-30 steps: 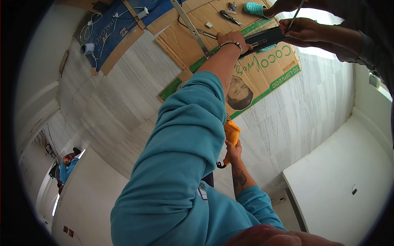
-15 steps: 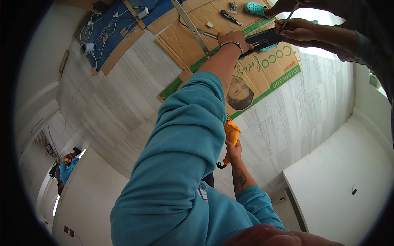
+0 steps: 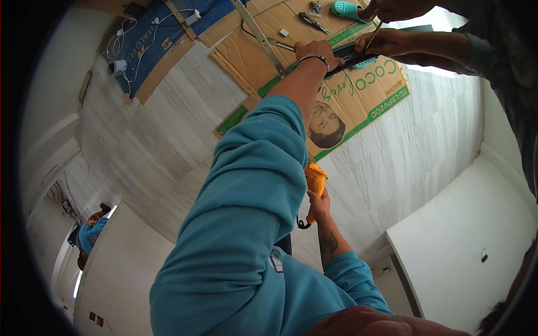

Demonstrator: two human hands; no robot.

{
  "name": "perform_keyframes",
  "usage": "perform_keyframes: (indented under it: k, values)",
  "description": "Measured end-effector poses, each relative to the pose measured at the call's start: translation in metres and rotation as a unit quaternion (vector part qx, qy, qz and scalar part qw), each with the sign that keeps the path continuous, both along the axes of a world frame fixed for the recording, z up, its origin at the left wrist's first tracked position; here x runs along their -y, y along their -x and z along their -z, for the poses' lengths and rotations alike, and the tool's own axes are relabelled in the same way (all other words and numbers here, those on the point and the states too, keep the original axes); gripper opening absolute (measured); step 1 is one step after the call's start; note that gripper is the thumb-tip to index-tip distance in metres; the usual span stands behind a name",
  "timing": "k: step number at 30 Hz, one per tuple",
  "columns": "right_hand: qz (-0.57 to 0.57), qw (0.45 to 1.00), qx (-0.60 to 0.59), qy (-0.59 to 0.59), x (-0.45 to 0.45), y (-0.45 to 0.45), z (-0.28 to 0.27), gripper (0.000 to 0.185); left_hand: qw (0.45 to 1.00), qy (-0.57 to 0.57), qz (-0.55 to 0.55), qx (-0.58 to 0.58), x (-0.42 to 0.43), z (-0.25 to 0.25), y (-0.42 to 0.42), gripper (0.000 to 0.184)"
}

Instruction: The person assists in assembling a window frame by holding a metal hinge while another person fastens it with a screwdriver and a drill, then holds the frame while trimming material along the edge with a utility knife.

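Observation:
My left hand [image 3: 311, 53], with a bracelet at the wrist, reaches far forward and grips the end of a long black bar [image 3: 337, 51] above the cardboard. Close to my body, my right hand [image 3: 319, 206] is closed around an orange handheld tool [image 3: 315, 179] with a black curved end; my left sleeve partly covers it, so its exact kind is unclear. Across from me, a co-worker's hand [image 3: 384, 43] is at the bar's other end, and a thin metal rod [image 3: 372, 35] slants down to it. A metal strip [image 3: 260, 36] stands out just left of my left hand.
Printed cardboard [image 3: 372, 101] lies on the pale plank floor [image 3: 168, 134]. On it are pliers or a multitool [image 3: 314, 22], a small white block [image 3: 284, 32] and a teal clog [image 3: 347, 10]. White cables [image 3: 130, 47] and a white roll [image 3: 116, 68] lie at left.
The co-worker's hand and the thin rod have shifted left along the bar, nearer my left hand. My own hands hold nearly the same positions.

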State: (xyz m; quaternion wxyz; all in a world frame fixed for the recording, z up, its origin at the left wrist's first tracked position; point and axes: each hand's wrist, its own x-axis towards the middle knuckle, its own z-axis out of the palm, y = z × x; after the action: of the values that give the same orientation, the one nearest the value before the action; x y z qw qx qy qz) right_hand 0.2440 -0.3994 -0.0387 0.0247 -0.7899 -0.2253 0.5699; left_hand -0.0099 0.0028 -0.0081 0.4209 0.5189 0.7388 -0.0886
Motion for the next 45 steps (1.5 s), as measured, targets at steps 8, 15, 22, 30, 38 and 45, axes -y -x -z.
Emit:
perform_keyframes:
  k: [8, 15, 22, 30, 38, 45]
  values:
    - [0.001, 1.0, 0.001, 0.005, -0.002, 0.001, -0.003, 0.045, 1.0, -0.001, -0.001, 0.0, 0.001, -0.001, -0.001, 0.055]
    - [-0.081, 0.993, 0.053, 0.064, -0.018, 0.005, -0.007, 0.048, 1.0, -0.029, -0.005, -0.001, 0.004, 0.002, -0.002, 0.057]
    - [-0.234, 0.965, 0.112, 0.041, -0.013, 0.011, -0.01, 0.054, 1.0, -0.019, -0.001, -0.012, 0.004, 0.002, -0.005, 0.057]
    - [-0.189, 0.978, 0.08, 0.046, -0.013, 0.01, -0.014, 0.053, 1.0, -0.021, -0.006, -0.013, 0.003, 0.002, -0.009, 0.059]
    - [-0.212, 0.971, 0.108, 0.035, -0.024, 0.012, -0.027, 0.052, 1.0, -0.007, -0.004, -0.01, 0.003, -0.003, -0.008, 0.062]
    - [-0.198, 0.974, 0.108, 0.025, -0.018, 0.005, -0.021, 0.051, 1.0, -0.016, -0.003, -0.012, 0.003, 0.0, -0.007, 0.064]
